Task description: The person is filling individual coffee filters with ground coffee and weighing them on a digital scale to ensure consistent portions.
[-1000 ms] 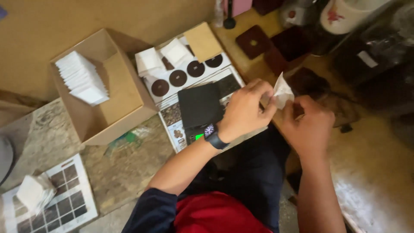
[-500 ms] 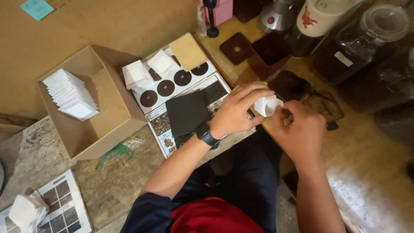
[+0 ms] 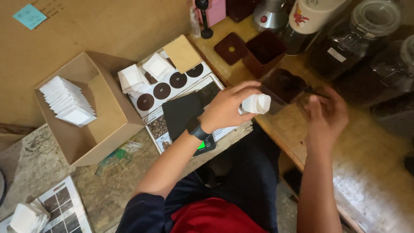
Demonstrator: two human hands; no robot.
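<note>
Left hand [image 3: 224, 108]: raised above the tabletop edge, fingers [image 3: 241, 88] pinched on a small white filter bag [image 3: 256, 103], dark wristband on the wrist.
Filter bag: held mouth-open in the air, just right of the left hand, above the near edge of the wooden tabletop [image 3: 366, 164], beside a dark square container.
Right hand [image 3: 325, 114]: hovered right of the bag, apart from it, blurred; fingers loosely curled, whether clenched on anything could not be told.
Dark square container [image 3: 284, 84]: sat on the wooden tabletop just beyond the bag, filled with something dark brown.
Black scale [image 3: 185, 116]: lay left of the left hand, partly under the wrist, green lit display showing near the wristband.
Printed sheet with dark circles [image 3: 170, 84]: lay beyond the scale, small stacks of white bags [image 3: 131, 77] resting on it, a tan card at its far corner.
Cardboard box [image 3: 108, 112]: stood open at the left, a row of white bags [image 3: 69, 101] leaning inside against its far-left wall.
Stone tabletop [image 3: 30, 164]: carried the box; at its near-left corner, a second printed sheet with a loose heap of white bags [image 3: 28, 218] on it.
Far right: large glass jars [image 3: 345, 39] with dark contents, well apart from both hands.
Far middle: maroon square lid [image 3: 230, 48] and maroon open tin [image 3: 265, 51] side by side on the wooden tabletop.
</note>
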